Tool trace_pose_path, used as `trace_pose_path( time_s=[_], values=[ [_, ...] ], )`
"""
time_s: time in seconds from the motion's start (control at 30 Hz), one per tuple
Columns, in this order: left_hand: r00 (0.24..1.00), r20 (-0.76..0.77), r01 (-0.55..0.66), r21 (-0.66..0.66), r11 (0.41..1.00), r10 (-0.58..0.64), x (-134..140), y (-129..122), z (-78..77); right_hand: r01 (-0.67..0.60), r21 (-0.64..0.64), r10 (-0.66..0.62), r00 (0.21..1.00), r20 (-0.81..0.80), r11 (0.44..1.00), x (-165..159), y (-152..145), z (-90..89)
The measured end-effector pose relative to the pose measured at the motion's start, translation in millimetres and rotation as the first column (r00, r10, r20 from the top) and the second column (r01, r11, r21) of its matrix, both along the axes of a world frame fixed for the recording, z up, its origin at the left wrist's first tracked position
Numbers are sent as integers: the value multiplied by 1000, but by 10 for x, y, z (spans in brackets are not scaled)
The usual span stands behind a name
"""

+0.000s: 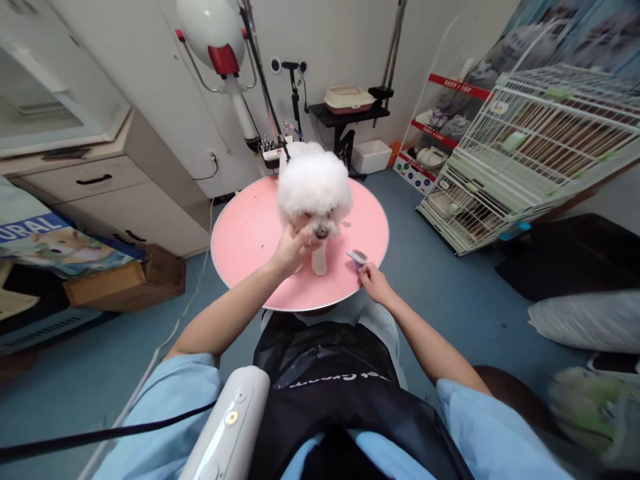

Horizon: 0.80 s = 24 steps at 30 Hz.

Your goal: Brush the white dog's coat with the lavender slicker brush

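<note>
The fluffy white dog (315, 183) is on the round pink tabletop (240, 233), facing the camera. The left hand (293, 249) clasps the dog's cheek beside its muzzle; the right hand (374, 280) pinches a small brush (358, 257) near the tabletop's edge.

I see the left forearm (237, 305) angling far and rightward, the left hand (295, 248) cupped at its end; the right forearm (434, 341) slants far and leftward, the right hand (375, 283) held nearer, curled in a grip.
</note>
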<state>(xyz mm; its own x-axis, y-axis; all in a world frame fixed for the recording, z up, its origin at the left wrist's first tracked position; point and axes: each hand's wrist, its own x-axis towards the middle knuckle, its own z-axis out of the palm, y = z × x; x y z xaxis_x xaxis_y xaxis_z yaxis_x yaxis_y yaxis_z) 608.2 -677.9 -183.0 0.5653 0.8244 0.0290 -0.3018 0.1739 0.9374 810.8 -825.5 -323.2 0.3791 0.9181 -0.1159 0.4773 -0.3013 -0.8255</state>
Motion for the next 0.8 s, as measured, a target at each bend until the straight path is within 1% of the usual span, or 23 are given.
trace_pose_path(
  time_s=[0.03,0.07,0.1,0.13,0.17,0.2,0.23,0.27,0.33,0.4,0.43,0.5,0.53,0.57,0.6,0.63,0.67,0.7,0.73,0.77,0.8],
  values=[
    [999,26,-31,-9,999,31,131,35,89,64,49,-53,979,-199,997,-8,-44,20],
    [998,36,-55,-16,998,56,236,89,165,130,76,-91,916,-390,989,-18,-88,52],
    [996,40,-81,-20,997,81,313,153,218,189,82,-114,828,-549,978,-28,-129,97],
    [994,32,-105,-19,994,106,360,216,245,228,81,-118,740,-663,970,-38,-168,153],
    [991,22,-130,-6,991,131,377,267,244,241,93,-99,677,-730,966,-47,-202,219],
    [987,7,-158,22,987,158,362,295,215,244,126,-65,650,-757,961,-51,-230,293],
    [982,-10,-186,62,981,187,319,293,159,254,176,-37,659,-751,951,-52,-249,373],
    [976,-29,-210,113,971,215,251,260,79,274,232,-26,696,-717,933,-49,-257,460],
    [965,-82,-227,221,949,250,71,110,-141,325,345,-59,797,-601,880,-39,-220,657],
    [961,-147,-184,287,940,233,-110,-95,-404,321,475,-90,890,-447,819,-47,-82,890],
    [961,-176,-154,307,939,215,-181,-192,-533,271,543,-75,932,-356,795,-69,33,1015],
    [954,-240,-90,343,935,180,-272,-325,-741,84,672,-9,993,-115,736,-164,353,1252],
    [945,-284,-52,365,930,164,-301,-353,-802,-43,692,36,999,24,721,-238,545,1349],
    [930,-336,-7,387,922,148,-330,-358,-824,-167,679,83,984,155,715,-326,741,1423],
    [911,-389,41,410,911,134,-371,-348,-801,-275,637,124,954,272,720,-425,929,1469],
    [892,-431,77,439,895,134,-436,-335,-730,-353,573,155,918,366,740,-526,1094,1486],
    [878,-456,98,472,876,147,-531,-333,-614,-404,503,179,882,437,764,-622,1228,1475],
    [874,-453,99,524,846,178,-659,-357,-461,-427,438,192,853,486,791,-707,1323,1439],
    [878,-408,49,594,803,248,-816,-416,-281,-429,387,194,834,517,816,-776,1382,1383],
    [893,-349,9,644,765,283,-992,-514,-90,-419,351,187,823,536,837,-826,1407,1313],
    [923,-271,-11,688,726,271,-1173,-646,95,-406,327,178,817,549,853,-858,1406,1235]
  ],
)
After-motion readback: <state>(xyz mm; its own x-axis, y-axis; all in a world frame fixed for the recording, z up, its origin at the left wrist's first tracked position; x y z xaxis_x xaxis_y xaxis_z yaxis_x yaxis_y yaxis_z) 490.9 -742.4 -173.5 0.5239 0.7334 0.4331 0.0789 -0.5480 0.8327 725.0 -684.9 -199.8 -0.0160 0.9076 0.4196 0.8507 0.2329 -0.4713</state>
